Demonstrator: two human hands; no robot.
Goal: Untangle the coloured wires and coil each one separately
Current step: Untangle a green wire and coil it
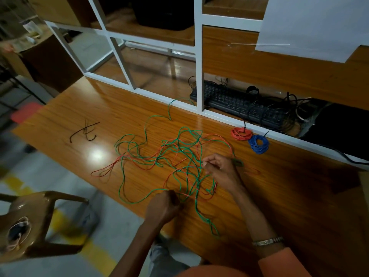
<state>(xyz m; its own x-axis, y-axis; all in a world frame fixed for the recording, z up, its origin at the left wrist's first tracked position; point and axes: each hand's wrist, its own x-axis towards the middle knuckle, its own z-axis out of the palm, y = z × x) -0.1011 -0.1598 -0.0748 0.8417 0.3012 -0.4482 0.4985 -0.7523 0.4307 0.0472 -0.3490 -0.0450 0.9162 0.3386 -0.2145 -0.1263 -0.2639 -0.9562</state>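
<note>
On the wooden table (79,108), both hands' fingers (207,163) pinch the tangled wires (175,154)

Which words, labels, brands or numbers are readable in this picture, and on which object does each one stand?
No text can be read.
Keyboard: key legends too small and dark.
White sheet on the partition: shows no writing.
Container at far left: label blurred.
Wristband: no readable marking.

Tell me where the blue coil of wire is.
In the head view the blue coil lies on the table's far right, touching the red coil and just before the white frame, beyond the right hand.
</note>
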